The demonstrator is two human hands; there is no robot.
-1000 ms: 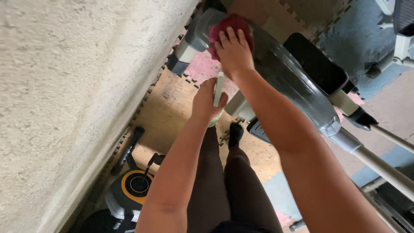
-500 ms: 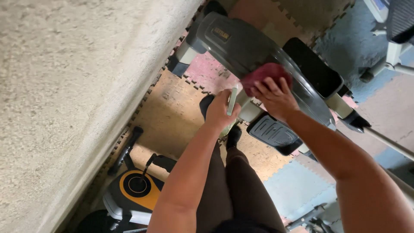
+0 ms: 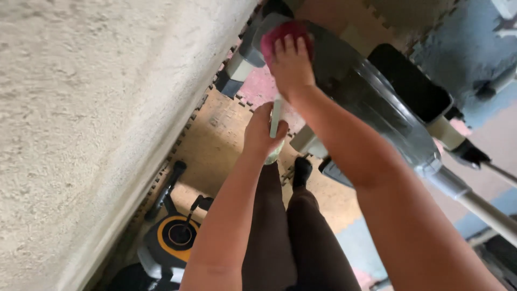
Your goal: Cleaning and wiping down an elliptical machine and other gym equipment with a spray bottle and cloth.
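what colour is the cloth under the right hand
Dark pink-red cloth pressed under the right hand; head view.

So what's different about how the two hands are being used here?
The right hand lies flat, fingers spread, pressing a dark red cloth onto the grey housing of the exercise machine; the left hand is curled around a pale green bottle. The right hand reaches far forward, while the left hand sits nearer the body and touches no part of the machine. Both are bare.
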